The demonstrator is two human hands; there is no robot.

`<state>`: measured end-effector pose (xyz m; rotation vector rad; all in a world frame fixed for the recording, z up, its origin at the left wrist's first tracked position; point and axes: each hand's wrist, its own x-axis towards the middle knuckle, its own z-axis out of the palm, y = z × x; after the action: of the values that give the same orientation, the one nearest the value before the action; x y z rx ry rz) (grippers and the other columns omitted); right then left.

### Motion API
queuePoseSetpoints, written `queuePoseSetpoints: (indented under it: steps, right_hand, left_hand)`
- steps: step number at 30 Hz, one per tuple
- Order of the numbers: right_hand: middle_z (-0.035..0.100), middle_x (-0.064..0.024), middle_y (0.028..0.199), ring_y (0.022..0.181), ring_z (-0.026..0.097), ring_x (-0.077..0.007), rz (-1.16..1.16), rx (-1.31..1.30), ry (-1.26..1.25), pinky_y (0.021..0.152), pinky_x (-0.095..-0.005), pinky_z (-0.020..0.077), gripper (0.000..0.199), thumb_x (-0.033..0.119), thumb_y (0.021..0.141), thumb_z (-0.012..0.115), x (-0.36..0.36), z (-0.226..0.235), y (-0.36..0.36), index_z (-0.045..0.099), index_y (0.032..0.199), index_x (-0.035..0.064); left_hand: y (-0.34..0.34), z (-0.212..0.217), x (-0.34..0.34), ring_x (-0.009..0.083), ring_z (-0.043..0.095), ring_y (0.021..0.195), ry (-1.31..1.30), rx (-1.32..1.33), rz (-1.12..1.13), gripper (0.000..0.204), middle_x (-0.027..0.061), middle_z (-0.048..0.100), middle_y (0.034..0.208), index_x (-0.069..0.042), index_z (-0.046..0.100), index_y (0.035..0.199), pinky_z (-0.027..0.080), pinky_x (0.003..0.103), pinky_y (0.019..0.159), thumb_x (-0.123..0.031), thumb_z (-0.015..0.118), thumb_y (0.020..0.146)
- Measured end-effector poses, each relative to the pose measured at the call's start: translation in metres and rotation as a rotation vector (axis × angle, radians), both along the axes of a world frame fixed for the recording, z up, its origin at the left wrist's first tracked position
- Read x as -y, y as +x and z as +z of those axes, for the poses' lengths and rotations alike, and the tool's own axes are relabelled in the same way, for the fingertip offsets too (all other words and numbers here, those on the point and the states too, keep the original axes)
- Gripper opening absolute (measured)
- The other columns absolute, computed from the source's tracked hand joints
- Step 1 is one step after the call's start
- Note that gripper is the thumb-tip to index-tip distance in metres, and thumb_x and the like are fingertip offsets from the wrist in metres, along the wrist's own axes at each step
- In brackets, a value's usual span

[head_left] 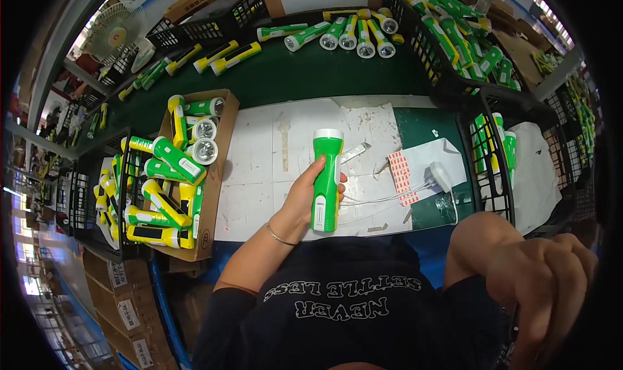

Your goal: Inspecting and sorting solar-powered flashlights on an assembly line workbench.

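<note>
My left hand (304,198) is wrapped round a green flashlight (328,175) with a white head and yellow edging, held over the white-covered part of the worktable. The flashlight's head points away from me, and a pale label sits near its tail end. Close to the camera at the lower right, my right hand (548,282) is raised with its fingers curled down. Its fingertips are out of sight, so whatever it may hold cannot be made out. A white plug-in charger (440,175) with a thin cable lies right of the flashlight, beside a red-and-white patterned strip (403,179).
On the left stands a cardboard box (224,120) of green-and-yellow flashlights, next to a black crate (97,166). More flashlights (347,36) lie along the green far surface. Black crates (431,62) with flashlights stand at the far right and near right (487,182).
</note>
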<state>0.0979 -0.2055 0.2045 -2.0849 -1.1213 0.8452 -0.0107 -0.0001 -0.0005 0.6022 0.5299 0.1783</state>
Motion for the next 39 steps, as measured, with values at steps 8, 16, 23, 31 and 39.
queuePoseSetpoints:
  steps: [8, 16, 23, 31, 39]
  right_hand:
    - [0.049, 0.0023, 0.068, 0.059, 0.046, -0.0074, 0.090, -0.470, 0.611, 0.055, -0.0224, 0.0378, 0.020, 0.022, 0.092, 0.049, -0.006, -0.023, 0.030, 0.057, 0.095, 0.0041]
    - [0.062, -0.0042, 0.086, 0.074, 0.055, -0.0081, 0.081, -0.375, 0.143, 0.068, -0.0249, 0.0454, 0.032, 0.030, 0.084, 0.065, -0.064, -0.170, 0.026, 0.062, 0.098, 0.0013]
    - [0.060, -0.0122, 0.090, 0.080, 0.059, -0.0162, -0.024, -1.459, 0.121, 0.070, -0.0267, 0.0478, 0.038, 0.025, 0.081, 0.058, -0.046, -0.206, -0.021, 0.047, 0.110, 0.0034]
    - [0.061, -0.0088, 0.076, 0.069, 0.058, -0.0145, 0.116, -1.404, 0.037, 0.062, -0.0251, 0.0444, 0.034, 0.034, 0.083, 0.062, -0.044, -0.198, -0.029, 0.051, 0.101, 0.0075]
    - [0.063, -0.0060, 0.077, 0.071, 0.058, -0.0115, 0.073, -1.050, 0.066, 0.064, -0.0233, 0.0446, 0.024, 0.027, 0.086, 0.062, -0.044, -0.203, -0.035, 0.058, 0.088, 0.0033]
  left_hand:
    - [0.010, 0.001, 0.001, 0.0167, 0.057, 0.070, -0.028, 0.058, 0.038, 0.037, 0.0107, 0.058, 0.086, -0.007, 0.046, 0.111, 0.051, 0.031, 0.059, -0.039, 0.045, 0.094]
    - [0.008, 0.001, 0.006, 0.0215, 0.061, 0.081, -0.019, 0.127, 0.024, 0.049, 0.0165, 0.059, 0.101, -0.002, 0.041, 0.124, 0.053, 0.032, 0.068, -0.042, 0.038, 0.096]
    - [0.018, -0.002, -0.004, 0.0265, 0.049, 0.116, -0.196, 0.301, -0.075, 0.052, 0.0191, 0.049, 0.126, -0.006, 0.039, 0.131, 0.040, 0.046, 0.098, -0.036, 0.052, 0.091]
    - [0.032, 0.006, -0.007, 0.0273, 0.058, 0.100, -0.169, 0.110, -0.089, 0.047, 0.0128, 0.056, 0.107, -0.009, 0.048, 0.122, 0.051, 0.045, 0.084, -0.022, 0.068, 0.081]
    - [0.033, 0.021, -0.008, 0.0221, 0.058, 0.098, 0.070, 0.021, -0.167, 0.041, 0.0106, 0.056, 0.102, -0.005, 0.049, 0.120, 0.051, 0.046, 0.083, -0.017, 0.064, 0.083]
